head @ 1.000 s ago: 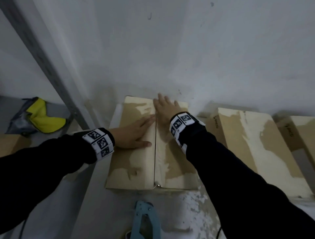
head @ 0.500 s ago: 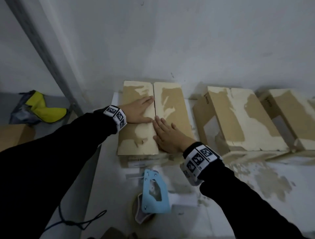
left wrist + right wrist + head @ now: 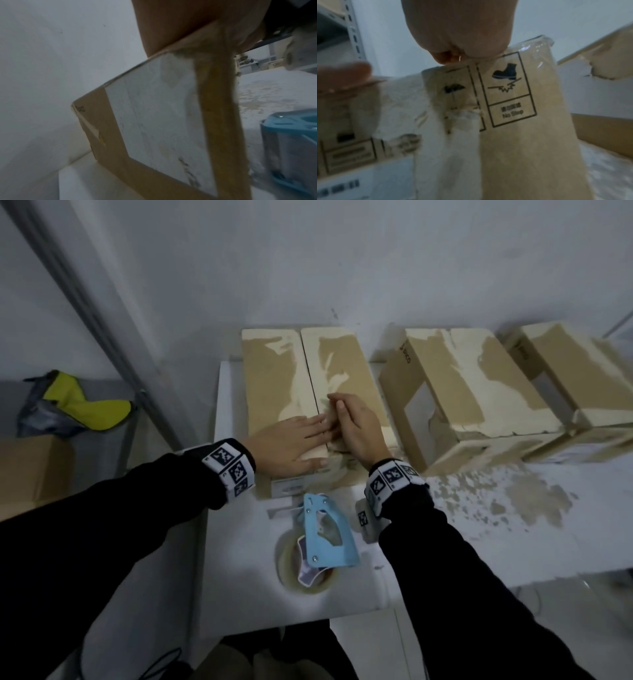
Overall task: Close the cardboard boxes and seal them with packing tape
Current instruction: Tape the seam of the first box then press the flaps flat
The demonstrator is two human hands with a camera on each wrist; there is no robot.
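Cardboard boxes are lined up along the wall on the white table (image 3: 479, 556): the nearest cardboard box (image 3: 274, 378) sits at the left end, a second box (image 3: 455, 385) just beside it to the right, and a third box (image 3: 561, 371) farther right. Their surfaces are torn and peeled where old tape has stripped the paper layer. On the nearest box the two top flaps are folded down and meet at a centre seam (image 3: 310, 371), and no fresh tape is seen across it.

Both flaps are pressed down near the box's front edge. The left hand (image 3: 291, 443) is laid flat on the left flap, fingers straight, grasping nothing. The right hand (image 3: 356, 426) is set on the right flap beside the seam with fingers extended and touching those of the left; nothing is held in it either.

The blue tape dispenser (image 3: 325, 535) lies on the table just in front of the box, with its roll of clear tape (image 3: 301, 570), untouched.

The likely trouble comes when one hand is lifted to fetch the dispenser: the flaps may spring up and the seam may gape. The peeled, fibrous board could also give new tape a poor hold, so the strip may lift. If the box is not steadied, it may be slid toward the wall by the dispenser's pull.
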